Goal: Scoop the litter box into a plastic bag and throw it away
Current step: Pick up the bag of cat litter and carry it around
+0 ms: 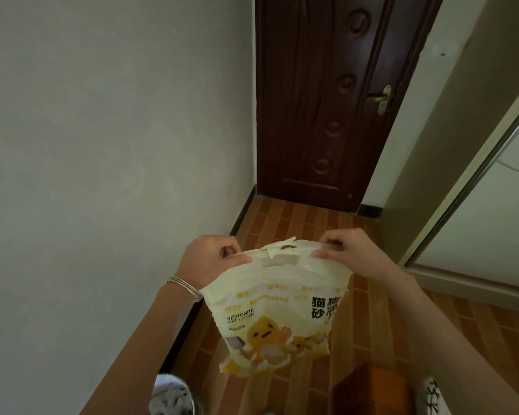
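Here, a soft, crinkly cat litter bag [277, 313] hangs in mid-air above the tiled floor [306, 223]; it likely sags limply. Left hand [210, 259] and right hand [346, 253] pinch its top edge, the best hold.

Dim, soft indoor light; greenish cast on wall [102, 130]; wide-angle bending at edges; slight softness.
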Available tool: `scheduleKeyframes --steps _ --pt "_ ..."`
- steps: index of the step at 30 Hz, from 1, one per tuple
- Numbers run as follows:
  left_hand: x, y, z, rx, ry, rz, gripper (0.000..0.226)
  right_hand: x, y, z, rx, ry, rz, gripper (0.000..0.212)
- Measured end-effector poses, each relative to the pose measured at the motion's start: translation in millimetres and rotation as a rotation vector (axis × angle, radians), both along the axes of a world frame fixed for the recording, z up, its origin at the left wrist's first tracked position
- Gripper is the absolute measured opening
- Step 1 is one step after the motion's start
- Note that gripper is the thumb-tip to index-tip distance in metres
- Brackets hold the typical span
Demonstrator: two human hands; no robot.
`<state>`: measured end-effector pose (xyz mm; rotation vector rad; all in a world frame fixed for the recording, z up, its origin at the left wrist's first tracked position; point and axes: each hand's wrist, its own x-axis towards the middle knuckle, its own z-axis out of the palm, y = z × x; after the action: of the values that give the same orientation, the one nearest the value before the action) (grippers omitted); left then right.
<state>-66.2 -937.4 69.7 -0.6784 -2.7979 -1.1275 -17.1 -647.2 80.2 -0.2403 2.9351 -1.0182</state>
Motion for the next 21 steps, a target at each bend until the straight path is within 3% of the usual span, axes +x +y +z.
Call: scheduleKeyframes --steps 7,21 --pt "-84 17 4 -0.056 0.014 -0.037 0.025 -78 16 1 -0.016 0.005 -0.040 0.008" --pt "-177 56 -12 -0.018 -0.015 -0.026 0.028 -176 58 -16 -0.067 0.010 -0.013 0.015"
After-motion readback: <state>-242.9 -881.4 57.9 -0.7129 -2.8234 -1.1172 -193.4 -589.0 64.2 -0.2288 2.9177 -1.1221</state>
